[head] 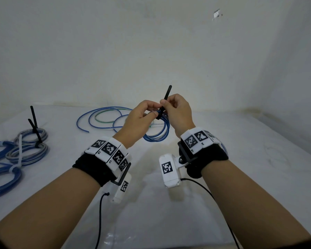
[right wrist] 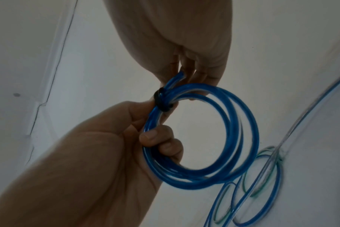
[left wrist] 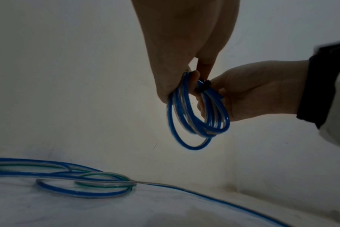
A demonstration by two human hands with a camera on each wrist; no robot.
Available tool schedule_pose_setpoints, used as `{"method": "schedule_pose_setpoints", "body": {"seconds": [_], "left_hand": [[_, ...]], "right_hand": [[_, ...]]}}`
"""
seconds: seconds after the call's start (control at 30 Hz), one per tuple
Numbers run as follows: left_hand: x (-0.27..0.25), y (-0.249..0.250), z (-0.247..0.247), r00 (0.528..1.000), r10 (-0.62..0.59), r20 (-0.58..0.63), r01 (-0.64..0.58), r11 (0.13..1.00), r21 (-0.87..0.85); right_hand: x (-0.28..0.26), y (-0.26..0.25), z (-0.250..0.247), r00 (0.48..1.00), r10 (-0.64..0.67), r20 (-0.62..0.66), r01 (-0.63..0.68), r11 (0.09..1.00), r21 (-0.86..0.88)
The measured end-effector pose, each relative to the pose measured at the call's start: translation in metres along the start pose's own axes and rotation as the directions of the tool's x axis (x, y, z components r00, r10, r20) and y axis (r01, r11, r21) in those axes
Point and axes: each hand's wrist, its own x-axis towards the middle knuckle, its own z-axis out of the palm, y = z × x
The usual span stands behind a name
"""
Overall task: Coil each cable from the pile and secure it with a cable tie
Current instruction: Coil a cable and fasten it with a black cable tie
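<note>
hands (head: pixel 138 119) (head: pixel 178 112) cinching tie (head: pixel 166 97) round coil (right wrist: pixel 214 153)

A white-covered table (head: pixel 241 177) is spread beneath the left hand (head: pixel 140 119) and the right hand (head: pixel 178 112). A pale wall (head: pixel 115 51) is seen behind both. A chipped patch (head: pixel 216 14) is found high above the right hand, slightly to its right. A brownish stain (head: pixel 258 112) is seen along the wall's foot, right of the right hand. A thin crack (right wrist: pixel 54 61) and a grey spot (right wrist: pixel 16 94) are seen on the wall beyond the left hand.
</note>
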Motion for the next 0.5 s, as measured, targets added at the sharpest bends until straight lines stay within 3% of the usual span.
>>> {"method": "schedule_pose_setpoints", "body": {"seconds": [0.23, 0.5], "left_hand": [[0.001, 0.007, -0.002, 0.998, -0.004, 0.065, 0.004, 1.000, 0.001], [0.006, 0.006, -0.003, 0.998, 0.006, 0.056, -0.009, 0.999, 0.050]], "right_hand": [[0.012, -0.005, -0.010, 0.988, 0.139, 0.072, -0.141, 0.990, 0.025], [0.018, -0.006, -0.007, 0.980, 0.185, 0.078, -0.189, 0.981, 0.036]]}}
